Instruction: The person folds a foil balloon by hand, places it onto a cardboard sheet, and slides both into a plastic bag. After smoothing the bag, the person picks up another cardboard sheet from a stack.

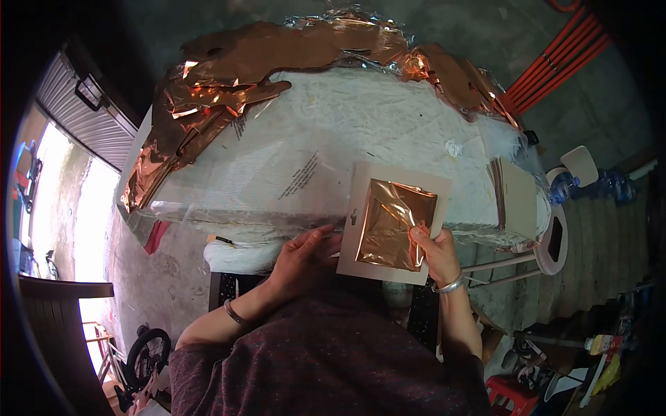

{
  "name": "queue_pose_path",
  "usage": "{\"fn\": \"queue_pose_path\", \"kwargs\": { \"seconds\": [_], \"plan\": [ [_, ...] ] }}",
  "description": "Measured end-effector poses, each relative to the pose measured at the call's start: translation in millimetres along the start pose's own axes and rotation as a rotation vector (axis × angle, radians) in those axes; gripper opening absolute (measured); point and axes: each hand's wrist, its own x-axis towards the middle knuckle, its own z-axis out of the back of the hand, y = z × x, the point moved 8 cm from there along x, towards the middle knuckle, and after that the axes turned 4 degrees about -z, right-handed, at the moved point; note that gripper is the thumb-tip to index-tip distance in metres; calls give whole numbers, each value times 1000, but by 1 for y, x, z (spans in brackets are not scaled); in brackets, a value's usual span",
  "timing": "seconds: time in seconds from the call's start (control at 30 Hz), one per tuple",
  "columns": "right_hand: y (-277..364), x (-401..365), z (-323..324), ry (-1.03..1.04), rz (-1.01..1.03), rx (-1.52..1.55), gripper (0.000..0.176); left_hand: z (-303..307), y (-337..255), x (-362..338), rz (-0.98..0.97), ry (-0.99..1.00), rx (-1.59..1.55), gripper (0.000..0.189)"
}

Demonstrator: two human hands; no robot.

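My right hand (438, 255) grips a beige card (352, 239) by its right side, thumb on top. On the card's face is a shiny copper-coloured foil sheet (395, 236), wrinkled near my thumb. A small slot is cut near the card's left edge. Beside that left edge, my left hand (309, 251) has its fingers stretched out and holds nothing that I can see; its fingertips lie in shadow close to the card. Both hands are at the near edge of a table covered in crumpled white plastic (388, 111).
Torn brown and copper foil scraps (277, 52) are heaped along the table's far and left edges. A stack of beige cards (519, 201) stands at the right end. A white bundle (239, 256) hangs at the near edge. A red stool (510, 395) is at lower right.
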Motion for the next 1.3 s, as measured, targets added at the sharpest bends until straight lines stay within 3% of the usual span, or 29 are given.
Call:
{"fn": "queue_pose_path", "kwargs": {
  "seconds": [0.23,0.33,0.53,0.63,0.83,0.93,1.07,1.13,1.3],
  "plan": [
    [-9,4,7,-44,-22,22,10,2,0,-2,4,-36,46,46],
    [-7,3,3,-70,61,17,9,16,5,0,29,-58,142,41],
    [2,-1,2,-125,141,-169,12,13,5,4,39,11,38,29],
    [7,-4,-5,-96,83,-133,16,18,3,5,6,-57,68,28],
    [30,-6,-16,-219,339,-344,23,13,-4,4,-19,-53,161,40],
    [32,-6,-21,-204,286,-355,24,13,-5,5,9,-17,138,45],
    [24,2,-14,-148,232,-236,23,23,-14,8,-44,-18,284,41],
    [19,5,-14,-72,140,-160,13,26,-19,7,-70,-27,371,40],
    [18,14,-14,-72,205,-123,12,13,-34,1,-131,45,744,44]
  ]
}}
